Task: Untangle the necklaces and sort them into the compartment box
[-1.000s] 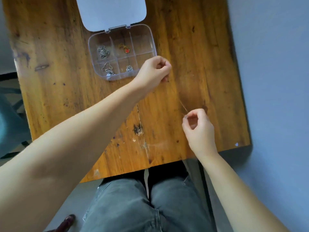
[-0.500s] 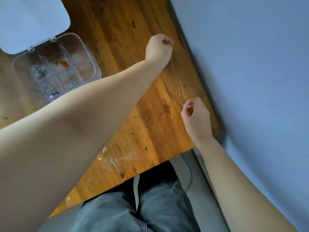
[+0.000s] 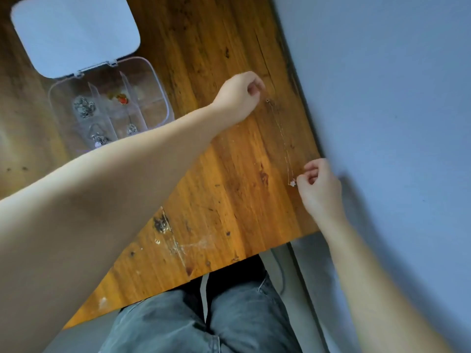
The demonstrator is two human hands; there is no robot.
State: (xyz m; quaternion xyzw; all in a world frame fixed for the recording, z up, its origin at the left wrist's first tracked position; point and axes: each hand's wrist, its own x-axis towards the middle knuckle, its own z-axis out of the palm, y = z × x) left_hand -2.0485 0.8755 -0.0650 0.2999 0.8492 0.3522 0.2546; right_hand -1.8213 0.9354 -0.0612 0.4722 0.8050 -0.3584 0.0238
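A thin pale chain necklace point(image 3: 282, 135) is stretched over the table's right side between my two hands. My left hand point(image 3: 239, 94) pinches its far end, fingers closed. My right hand point(image 3: 318, 186) pinches the near end, where a small pale pendant point(image 3: 292, 182) hangs just left of my fingertips. The clear compartment box point(image 3: 163, 98) lies open at the upper left. Its compartments hold a silver necklace point(image 3: 84, 107), a piece with a red stone point(image 3: 122, 100), another silver piece point(image 3: 132, 128) and one with a pale pendant point(image 3: 99, 140). My left forearm hides the box's near edge.
The box's white lid point(image 3: 74, 34) lies flat behind it. The worn wooden table point(image 3: 224, 200) ends at a grey wall on the right, close to the chain. My legs in grey jeans point(image 3: 204, 319) show below the table's near edge.
The view swung left to right and back a little. My hands drew apart, the left going far and the right near, so the chain now stretches longer between them.
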